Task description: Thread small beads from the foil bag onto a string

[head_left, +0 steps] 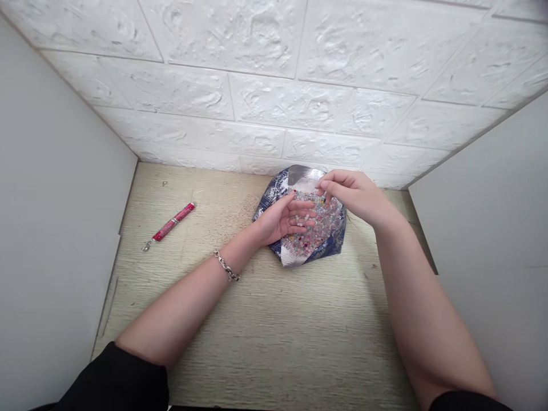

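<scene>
My left hand (pixel 286 220) is palm up, its fingers stretched out and slightly apart over a heap of small beads (pixel 323 225). A few whitish beads (pixel 301 219) appear to rest on its fingers. The heap mixes pink, clear, grey and a few yellow or dark red beads. Beneath it lies a blue and silver foil sheet or opened bag (pixel 295 260), creased at its edges. Above the heap's upper right side, my right hand (pixel 349 191) has thumb and fingertips brought together in a pinch. Anything between those fingertips is too small to make out.
A slim red stick-like item (pixel 174 222) with silvery ends lies at the left of the wooden tabletop (pixel 265 331). Near the back left is a tiny metallic bit (pixel 164 184). A white brick-patterned wall (pixel 257 97) rises behind, with pale panels (pixel 51 188) on both sides.
</scene>
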Demonstrator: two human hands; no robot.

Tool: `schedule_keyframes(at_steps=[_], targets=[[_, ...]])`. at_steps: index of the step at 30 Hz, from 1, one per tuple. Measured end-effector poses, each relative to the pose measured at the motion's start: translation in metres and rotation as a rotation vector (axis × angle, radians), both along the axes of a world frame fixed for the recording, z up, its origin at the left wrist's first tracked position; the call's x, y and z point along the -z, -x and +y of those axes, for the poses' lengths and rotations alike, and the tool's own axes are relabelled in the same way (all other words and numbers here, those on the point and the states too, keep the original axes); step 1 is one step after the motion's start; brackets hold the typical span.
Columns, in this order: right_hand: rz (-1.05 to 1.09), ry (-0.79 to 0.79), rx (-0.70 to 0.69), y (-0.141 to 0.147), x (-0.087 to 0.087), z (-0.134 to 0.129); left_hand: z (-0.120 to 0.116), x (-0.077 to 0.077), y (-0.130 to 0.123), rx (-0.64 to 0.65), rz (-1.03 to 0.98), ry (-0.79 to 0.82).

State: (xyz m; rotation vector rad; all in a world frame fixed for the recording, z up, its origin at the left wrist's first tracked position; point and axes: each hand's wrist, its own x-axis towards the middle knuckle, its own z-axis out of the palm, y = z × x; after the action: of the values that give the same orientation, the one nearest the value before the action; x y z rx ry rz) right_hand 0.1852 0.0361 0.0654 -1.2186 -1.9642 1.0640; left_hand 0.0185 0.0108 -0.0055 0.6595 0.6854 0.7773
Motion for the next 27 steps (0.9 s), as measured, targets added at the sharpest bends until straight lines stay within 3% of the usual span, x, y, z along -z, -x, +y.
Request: schedule_keyframes(at_steps=[15,27], targets=[[-0.079,0.076,-0.169,0.002,-0.006,-0.009,0.0,0.005,0.002,0.052,-0.038,-0.08],[-0.386,-0.087,-0.113,0.003,0.006,-0.002,-0.002,0.005,-0.003,0.006,0.023,-0.112]])
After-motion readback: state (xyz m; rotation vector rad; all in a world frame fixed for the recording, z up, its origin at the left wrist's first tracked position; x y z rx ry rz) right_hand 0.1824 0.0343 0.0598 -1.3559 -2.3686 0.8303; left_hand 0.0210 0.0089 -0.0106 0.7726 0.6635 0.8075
